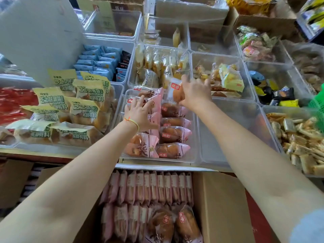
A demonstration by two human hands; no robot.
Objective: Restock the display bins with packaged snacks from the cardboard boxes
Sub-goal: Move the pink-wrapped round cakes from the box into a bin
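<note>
Clear bin (193, 156) at bench front edge, pink bread packets (172, 135) filling its left and middle; far right corner open. Adjacent bin (233, 130) to the right looks bare. Left hand (140, 112) spread flat on packets, holding nothing. Right hand (195, 93) grips one packet (175, 91), clear wrapper, red label, brown bun, over the bin's far end. Cardboard box (219, 204) below, packets upright in rows.
</note>
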